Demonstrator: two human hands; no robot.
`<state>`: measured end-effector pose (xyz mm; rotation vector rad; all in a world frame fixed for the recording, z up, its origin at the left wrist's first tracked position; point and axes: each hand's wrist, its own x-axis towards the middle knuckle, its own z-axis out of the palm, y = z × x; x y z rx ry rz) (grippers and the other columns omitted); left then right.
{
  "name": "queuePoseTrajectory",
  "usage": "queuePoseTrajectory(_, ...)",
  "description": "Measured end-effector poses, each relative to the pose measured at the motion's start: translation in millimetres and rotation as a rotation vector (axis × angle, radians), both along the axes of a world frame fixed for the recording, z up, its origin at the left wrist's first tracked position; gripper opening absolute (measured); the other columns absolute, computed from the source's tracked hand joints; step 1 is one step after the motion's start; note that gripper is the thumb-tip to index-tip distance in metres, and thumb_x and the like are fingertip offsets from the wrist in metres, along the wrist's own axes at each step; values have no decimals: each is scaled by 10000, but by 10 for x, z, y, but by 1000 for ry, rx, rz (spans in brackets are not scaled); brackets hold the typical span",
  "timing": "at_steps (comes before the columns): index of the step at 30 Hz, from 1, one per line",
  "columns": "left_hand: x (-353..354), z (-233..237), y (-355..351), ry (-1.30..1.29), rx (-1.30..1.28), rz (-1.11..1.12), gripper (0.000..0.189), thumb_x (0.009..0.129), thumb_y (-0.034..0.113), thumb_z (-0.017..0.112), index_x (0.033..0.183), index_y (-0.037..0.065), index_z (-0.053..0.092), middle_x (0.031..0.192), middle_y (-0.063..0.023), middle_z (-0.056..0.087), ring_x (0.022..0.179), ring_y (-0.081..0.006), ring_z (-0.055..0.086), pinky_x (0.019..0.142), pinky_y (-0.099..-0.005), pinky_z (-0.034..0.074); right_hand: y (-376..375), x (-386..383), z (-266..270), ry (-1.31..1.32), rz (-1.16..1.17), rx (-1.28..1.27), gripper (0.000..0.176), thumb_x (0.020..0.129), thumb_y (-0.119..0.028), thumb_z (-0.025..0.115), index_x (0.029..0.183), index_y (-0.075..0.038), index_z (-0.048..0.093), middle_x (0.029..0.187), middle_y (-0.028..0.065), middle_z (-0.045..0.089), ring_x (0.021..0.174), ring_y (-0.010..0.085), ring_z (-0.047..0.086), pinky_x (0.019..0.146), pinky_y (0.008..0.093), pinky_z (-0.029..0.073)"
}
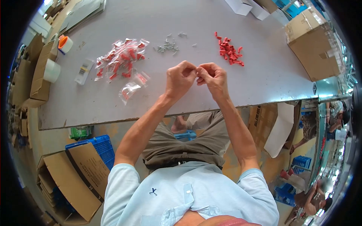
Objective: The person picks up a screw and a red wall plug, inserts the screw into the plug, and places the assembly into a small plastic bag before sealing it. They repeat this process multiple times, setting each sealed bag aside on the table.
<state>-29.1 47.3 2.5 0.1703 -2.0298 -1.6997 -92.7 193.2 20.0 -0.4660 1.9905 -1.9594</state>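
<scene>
Blue shirt (188, 188) nearest — left hand (180, 79), right hand (213, 77): grips closed, fingertips touching, pinched thing hidden — red caps (230, 49) beyond right.

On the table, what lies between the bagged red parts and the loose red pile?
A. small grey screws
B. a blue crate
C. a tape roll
A: the grey screws lie scattered between the bags and the red pile.

Single head-worn camera, fisheye view, facing forward and down, close above left hand (180, 80) and right hand (214, 78), grey table (264, 75) beneath.
</scene>
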Motion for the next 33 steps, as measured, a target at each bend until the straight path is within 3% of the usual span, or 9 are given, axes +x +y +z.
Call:
queuePoseTrajectory(4, -3, -9, 1, 16, 51, 2, 36, 909, 16, 721, 933, -8, 728, 804, -109, 768, 749, -130, 743, 674, -278, 587, 49, 37, 41, -69, 57, -72, 207, 985, -102, 720, 1122, 49, 682, 904, 124, 748, 732, 138, 721, 654, 277, 644)
queuePoseTrajectory(10, 30, -10, 35, 74, -154, -50, 47, 923, 0, 720, 968, -9, 730, 839, -65, 764, 775, -103, 730, 692, -263, 590, 101, 8, -15, 120, 17, 170, 97, 967, -80, 715, 1006, 4, 685, 812, 78, 742, 707, 115, 708, 595, 281, 588)
queuePoseTrajectory(12, 7, -41, 47, 104, -254, 0, 48, 922, 12, 718, 963, -8, 728, 833, -62, 762, 747, -101, 722, 679, -259, 582, 111, 30, -90, 790, -84, 434, 87, 939, -94, 736, 961, -25, 689, 762, 65, 727, 669, 107, 692, 565, 315, 548)
queuePoseTrajectory(14, 12, 12, 26, 27, -153, -6, 46, 921, 15, 714, 959, -10, 727, 826, -58, 758, 731, -96, 713, 672, -256, 579, 199, -17, -50, 687, -46, 361, 91, 912, -105, 748, 949, -35, 704, 766, 76, 728, 656, 129, 693, 585, 347, 549)
queuePoseTrajectory(16, 3, 10, -3, -51, -48, -4, 46, 921, 17, 711, 954, -12, 726, 820, -55, 754, 716, -91, 704, 664, -253, 576, 462, -209, 32, 551, -152, 411, 82, 903, -96, 738, 934, -24, 714, 769, 86, 733, 666, 156, 703, 614, 346, 563)
queuePoseTrajectory(20, -58, -43, -12, -48, 22, -32, 42, 923, 19, 703, 945, -8, 726, 796, -40, 734, 693, -75, 681, 641, -235, 566, 1209, -917, -152, 700, -424, 567, 131, 907, -145, 756, 978, -39, 726, 842, 94, 737, 699, 170, 704, 651, 341, 580)
queuePoseTrajectory(23, -92, -86, -18, -48, 38, -50, 44, 925, 15, 701, 956, -5, 725, 795, -37, 726, 692, -71, 674, 633, -222, 561, 1444, -1129, -113, 749, -422, 777, 197, 896, -165, 776, 1047, -54, 718, 930, 91, 728, 737, 200, 701, 708, 370, 586)
queuePoseTrajectory(26, -81, -61, -27, -74, 48, -65, 51, 926, 12, 701, 968, -9, 722, 801, -39, 722, 695, -72, 672, 630, -214, 559, 1419, -1243, -112, 741, -349, 825, 252, 881, -157, 785, 1107, -75, 708, 979, 92, 713, 764, 227, 696, 763, 398, 586)
queuePoseTrajectory(33, -79, -77, -26, -82, 102, -75, 40, 928, 11, 702, 961, -6, 717, 802, -38, 721, 702, -74, 673, 630, -219, 557, 1507, -1453, -224, 847, -230, 851, 186, 894, -113, 752, 1077, -103, 725, 926, 114, 722, 763, 237, 701, 767, 416, 589)
